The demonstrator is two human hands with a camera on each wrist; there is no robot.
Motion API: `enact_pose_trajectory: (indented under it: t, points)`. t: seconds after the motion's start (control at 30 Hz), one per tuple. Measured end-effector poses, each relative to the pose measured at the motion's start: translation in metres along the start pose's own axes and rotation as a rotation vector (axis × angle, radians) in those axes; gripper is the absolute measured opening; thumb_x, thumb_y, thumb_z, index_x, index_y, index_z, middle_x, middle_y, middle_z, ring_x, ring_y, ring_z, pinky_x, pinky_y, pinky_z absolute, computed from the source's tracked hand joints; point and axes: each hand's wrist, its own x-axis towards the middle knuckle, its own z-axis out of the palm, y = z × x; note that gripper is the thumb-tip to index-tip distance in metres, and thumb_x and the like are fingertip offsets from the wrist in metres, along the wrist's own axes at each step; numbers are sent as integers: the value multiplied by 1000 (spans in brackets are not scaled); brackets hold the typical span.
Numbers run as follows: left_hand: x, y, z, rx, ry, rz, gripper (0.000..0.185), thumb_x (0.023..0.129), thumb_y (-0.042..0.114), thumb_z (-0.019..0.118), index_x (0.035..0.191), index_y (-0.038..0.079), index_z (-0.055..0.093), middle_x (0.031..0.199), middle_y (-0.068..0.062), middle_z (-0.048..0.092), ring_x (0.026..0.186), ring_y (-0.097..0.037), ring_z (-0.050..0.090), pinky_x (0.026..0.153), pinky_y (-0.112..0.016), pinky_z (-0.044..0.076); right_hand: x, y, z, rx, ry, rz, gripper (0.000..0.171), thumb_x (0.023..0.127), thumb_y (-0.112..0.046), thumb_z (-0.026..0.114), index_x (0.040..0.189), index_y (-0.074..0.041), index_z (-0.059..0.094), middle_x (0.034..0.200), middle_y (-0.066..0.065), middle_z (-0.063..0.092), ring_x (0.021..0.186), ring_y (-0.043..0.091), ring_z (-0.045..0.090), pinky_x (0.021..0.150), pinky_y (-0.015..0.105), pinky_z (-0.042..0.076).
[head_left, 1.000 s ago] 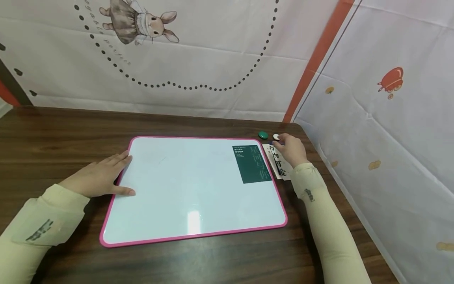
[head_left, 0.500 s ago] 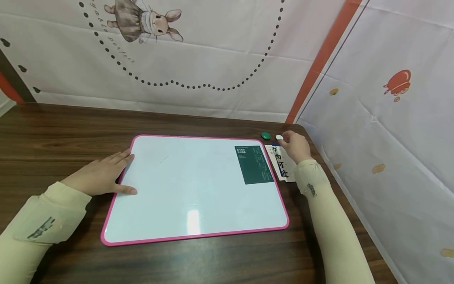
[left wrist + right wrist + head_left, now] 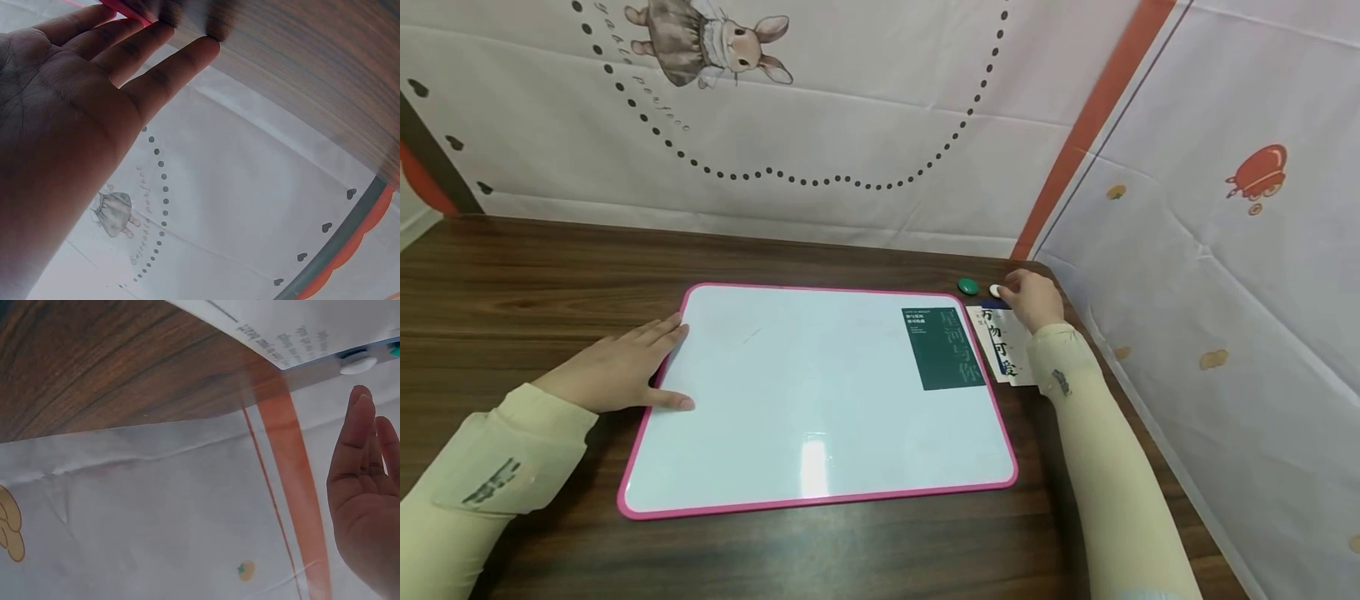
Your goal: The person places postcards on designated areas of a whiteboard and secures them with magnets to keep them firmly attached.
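Note:
A whiteboard (image 3: 820, 425) with a pink frame lies flat on the table. My left hand (image 3: 621, 367) rests over its left edge, fingers straight and thumb on the white surface. In the left wrist view the left hand's fingertips (image 3: 209, 47) meet the tabletop beside the pink frame. My right hand (image 3: 1036, 300) is at the back right corner, fingers loosely bent. Close by its fingertips sits a white round magnet (image 3: 995, 291); the right wrist view shows a small gap between this magnet (image 3: 358, 365) and the fingers. A green round magnet (image 3: 967, 287) lies just left of it.
A dark green card (image 3: 943, 350) with characters lies on the board's right side. Several printed cards (image 3: 1000, 342) overlap beside the board, below my right hand. Printed white cloth (image 3: 850, 108) hangs behind and to the right of the brown wooden table (image 3: 775, 550).
My right hand has shifted slightly toward the back of the table, beside the white magnet. The left hand stays on the board's edge. The whole head view has drifted a little.

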Motion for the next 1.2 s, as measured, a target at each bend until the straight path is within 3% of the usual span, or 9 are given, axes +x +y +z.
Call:
enact_pose_trajectory:
  t: [0.5, 1.0, 1.2]
  points:
    - [-2, 4, -2, 11, 5, 2, 118, 70, 74, 64, 145, -10, 29, 151, -36, 24, 136, -54, 29, 104, -68, 31, 16, 7, 9, 29, -17, -74, 38, 97, -22, 58, 127, 1, 57, 123, 23, 62, 111, 38, 59, 97, 50, 47]
    - [-2, 6, -2, 10, 6, 1, 116, 71, 73, 64, 145, -9, 30, 151, -35, 25, 136, -54, 29, 102, -70, 31, 25, 6, 21, -25, 7, -76, 35, 96, -17, 59, 123, 4, 59, 116, 23, 63, 103, 34, 59, 98, 49, 47]
    - [-2, 6, -2, 18, 8, -1, 116, 70, 73, 64, 145, -9, 30, 151, -35, 25, 135, -54, 30, 102, -70, 32, 28, 6, 26, -55, 11, -55, 31, 97, -17, 58, 119, 5, 60, 110, 22, 63, 94, 31, 56, 91, 46, 48]
